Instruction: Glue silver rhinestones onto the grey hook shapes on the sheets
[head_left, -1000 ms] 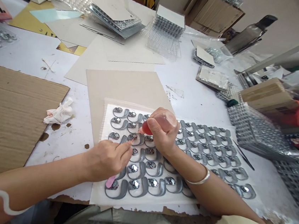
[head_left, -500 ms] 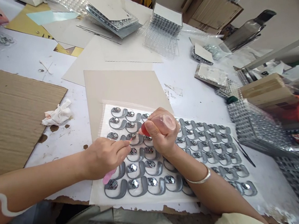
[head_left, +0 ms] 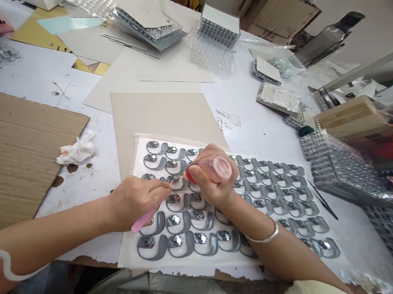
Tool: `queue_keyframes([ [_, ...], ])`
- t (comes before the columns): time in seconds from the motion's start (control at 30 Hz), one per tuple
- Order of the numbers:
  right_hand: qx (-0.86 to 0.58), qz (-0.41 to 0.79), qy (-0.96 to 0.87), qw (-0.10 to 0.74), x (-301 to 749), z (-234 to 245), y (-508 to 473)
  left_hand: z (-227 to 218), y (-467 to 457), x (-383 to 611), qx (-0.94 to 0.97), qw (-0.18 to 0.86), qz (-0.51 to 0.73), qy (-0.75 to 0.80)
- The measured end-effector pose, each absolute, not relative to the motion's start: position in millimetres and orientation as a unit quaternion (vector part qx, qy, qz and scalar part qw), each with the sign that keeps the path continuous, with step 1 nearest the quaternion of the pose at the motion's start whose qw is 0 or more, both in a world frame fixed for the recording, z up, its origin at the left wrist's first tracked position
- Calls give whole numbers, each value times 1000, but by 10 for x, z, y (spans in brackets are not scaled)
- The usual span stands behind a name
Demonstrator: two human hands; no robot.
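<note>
Two hands work here; what does each hold?

The left hand [head_left: 134, 203] pinches a pink-handled pick [head_left: 143, 220] in closed fingers [head_left: 154, 193], its fine tip at a chrome stud [head_left: 174, 179]. The right hand [head_left: 214, 175] wraps a clear squeeze bottle [head_left: 216, 169], its red nozzle [head_left: 189, 175] just beside that stud.

Where do they work?

Over grey hook-shaped pieces [head_left: 176, 221] in rows on a white backing sheet [head_left: 129, 259], at the near side, atop beige card [head_left: 158, 118].

Does anything leave the nozzle?

That cannot be told.
</note>
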State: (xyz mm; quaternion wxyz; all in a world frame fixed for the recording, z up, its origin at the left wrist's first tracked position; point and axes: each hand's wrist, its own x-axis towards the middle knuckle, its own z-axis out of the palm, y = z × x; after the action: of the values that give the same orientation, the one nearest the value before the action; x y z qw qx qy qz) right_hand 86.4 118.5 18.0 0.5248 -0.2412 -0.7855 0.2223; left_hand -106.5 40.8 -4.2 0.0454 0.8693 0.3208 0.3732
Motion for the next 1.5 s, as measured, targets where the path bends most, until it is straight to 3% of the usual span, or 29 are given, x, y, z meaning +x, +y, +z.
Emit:
queue_keyframes([
  [0.53,-222,196,-801,521,869,198,1174,-48,459,-1067,843,96,410,334],
  [1.0,-247,215,-789,521,860,196,1136,-37,504,-1129,814,228,406,348],
  [1.5,-253,232,-786,514,861,160,1124,-27,560,-1156,775,286,426,368],
])
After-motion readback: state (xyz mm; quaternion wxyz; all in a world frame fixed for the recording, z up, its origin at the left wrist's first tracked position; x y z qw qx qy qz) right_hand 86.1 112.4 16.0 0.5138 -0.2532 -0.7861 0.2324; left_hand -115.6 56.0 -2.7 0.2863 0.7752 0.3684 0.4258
